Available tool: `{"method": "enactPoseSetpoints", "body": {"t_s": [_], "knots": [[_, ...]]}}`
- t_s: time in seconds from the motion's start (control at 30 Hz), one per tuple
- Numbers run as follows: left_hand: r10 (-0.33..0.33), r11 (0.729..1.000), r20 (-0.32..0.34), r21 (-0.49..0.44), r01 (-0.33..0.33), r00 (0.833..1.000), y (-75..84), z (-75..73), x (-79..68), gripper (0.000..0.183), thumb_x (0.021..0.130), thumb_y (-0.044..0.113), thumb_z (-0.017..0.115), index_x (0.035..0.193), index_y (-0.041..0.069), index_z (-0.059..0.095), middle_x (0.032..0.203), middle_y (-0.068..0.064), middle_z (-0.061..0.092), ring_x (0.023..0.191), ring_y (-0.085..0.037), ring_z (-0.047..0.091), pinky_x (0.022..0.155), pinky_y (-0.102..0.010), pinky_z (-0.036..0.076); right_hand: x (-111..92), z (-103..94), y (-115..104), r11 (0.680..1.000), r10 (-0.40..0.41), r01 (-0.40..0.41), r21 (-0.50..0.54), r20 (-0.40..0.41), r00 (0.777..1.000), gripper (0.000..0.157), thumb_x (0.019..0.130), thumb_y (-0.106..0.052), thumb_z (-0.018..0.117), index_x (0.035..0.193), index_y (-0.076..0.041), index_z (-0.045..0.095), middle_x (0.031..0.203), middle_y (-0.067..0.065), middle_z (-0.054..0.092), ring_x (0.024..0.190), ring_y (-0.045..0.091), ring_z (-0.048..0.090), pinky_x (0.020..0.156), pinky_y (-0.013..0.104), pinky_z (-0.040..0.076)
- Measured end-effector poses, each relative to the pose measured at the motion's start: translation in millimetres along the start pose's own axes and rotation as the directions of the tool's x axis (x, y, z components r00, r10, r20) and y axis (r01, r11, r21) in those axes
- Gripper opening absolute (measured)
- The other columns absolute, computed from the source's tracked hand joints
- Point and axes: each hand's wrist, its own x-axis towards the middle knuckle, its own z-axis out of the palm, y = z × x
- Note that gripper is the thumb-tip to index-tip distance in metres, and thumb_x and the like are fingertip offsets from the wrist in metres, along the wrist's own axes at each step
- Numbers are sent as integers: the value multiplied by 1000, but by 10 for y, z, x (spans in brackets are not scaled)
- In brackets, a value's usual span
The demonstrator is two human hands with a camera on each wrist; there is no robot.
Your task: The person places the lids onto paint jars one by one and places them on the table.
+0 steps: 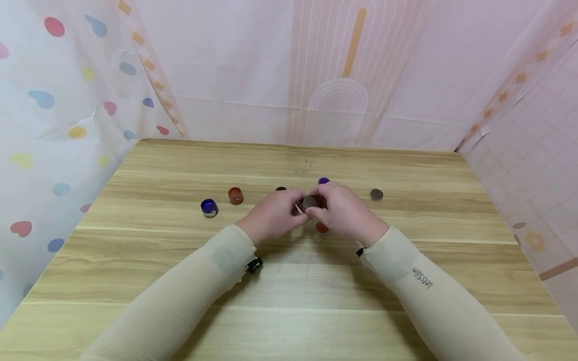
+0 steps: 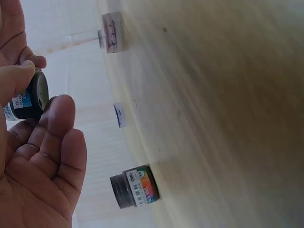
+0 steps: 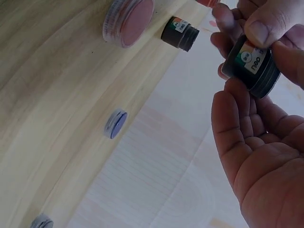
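Both hands hold a small dark paint jar (image 3: 249, 64), its brown round top (image 1: 310, 201) turned upward in the head view. My left hand (image 1: 276, 213) grips the jar's labelled side with the thumb across it. From the other side my right hand (image 1: 345, 213) has its thumb and fingers curled round the ridged upper end. Close by the hands lie a red lid (image 1: 321, 228) and a purple-blue lid (image 1: 323, 180). Another dark jar (image 2: 135, 186) stands behind the left hand, mostly hidden in the head view.
Left of the hands stand an uncapped blue paint jar (image 1: 209, 207) and an uncapped red-brown one (image 1: 236, 195). A brown lid (image 1: 376, 194) lies to the right on the wooden table (image 1: 307, 311). Patterned cloth (image 1: 235, 60) hangs along the back and sides.
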Motion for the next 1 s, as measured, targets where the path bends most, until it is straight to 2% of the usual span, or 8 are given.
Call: {"method": "enactPoseSetpoints", "body": {"t_s": [0.1, 0.27, 0.37, 0.47, 0.67, 0.87, 1.0], "knots": [[14, 999, 18, 47, -15, 1000, -4, -19, 0, 32, 101, 31, 70, 127, 13, 68, 114, 0, 74, 102, -16, 70, 91, -36, 58, 10, -8, 51, 1000, -8, 8, -1, -10, 1000, 24, 98, -21, 75, 117, -6, 72, 103, 5, 70, 92, 19, 64, 83, 35, 55], [-14, 996, 25, 87, 12, 1000, -40, -88, -31, 56, 101, 37, 71, 148, 9, 57, 136, -7, 69, 122, -24, 68, 105, -43, 55, 4, -53, 147, 1000, 6, -6, -25, -21, 1000, 28, 98, -19, 74, 120, -2, 70, 105, 7, 70, 92, 20, 66, 85, 36, 57], [-18, 993, 8, 120, 17, 1000, -76, -151, -57, 59, 101, 38, 70, 150, 9, 55, 144, -9, 65, 131, -27, 64, 111, -47, 52, -19, -97, 226, 999, 27, -28, -45, -28, 999, 26, 98, -20, 74, 119, -4, 71, 104, 6, 71, 93, 21, 65, 86, 38, 56], [-9, 981, -17, 193, 12, 1000, -125, -234, -91, 61, 101, 41, 70, 151, 10, 54, 149, -9, 61, 134, -29, 62, 112, -48, 50, -47, -153, 337, 996, 44, -47, -70, -39, 998, 23, 98, -19, 73, 117, -5, 71, 104, 7, 71, 94, 22, 65, 88, 40, 56], [10, 934, -71, 358, 16, 997, -318, -398, -157, 68, 98, 47, 72, 152, 10, 53, 153, -9, 56, 141, -34, 55, 118, -53, 44, -133, -297, 608, 991, 76, -82, -108, -55, 996, 23, 98, -14, 71, 115, 0, 70, 106, 13, 72, 97, 26, 67, 90, 45, 57], [-24, 905, -102, 420, 65, 994, -589, -544, -252, 79, 96, 50, 73, 156, 7, 47, 161, -15, 46, 153, -40, 39, 126, -57, 31, -260, -428, 873, 980, 111, -121, -158, -69, 991, 26, 96, -14, 70, 115, 4, 69, 108, 18, 72, 99, 31, 68, 91, 50, 56], [-53, 890, -123, 444, 103, 991, -733, -639, -336, 83, 94, 52, 73, 157, 5, 45, 162, -20, 44, 155, -44, 33, 127, -61, 26, -324, -501, 1026, 971, 152, -161, -176, -66, 986, 23, 96, -14, 70, 110, 4, 69, 103, 17, 71, 92, 29, 66, 86, 47, 55]]}}
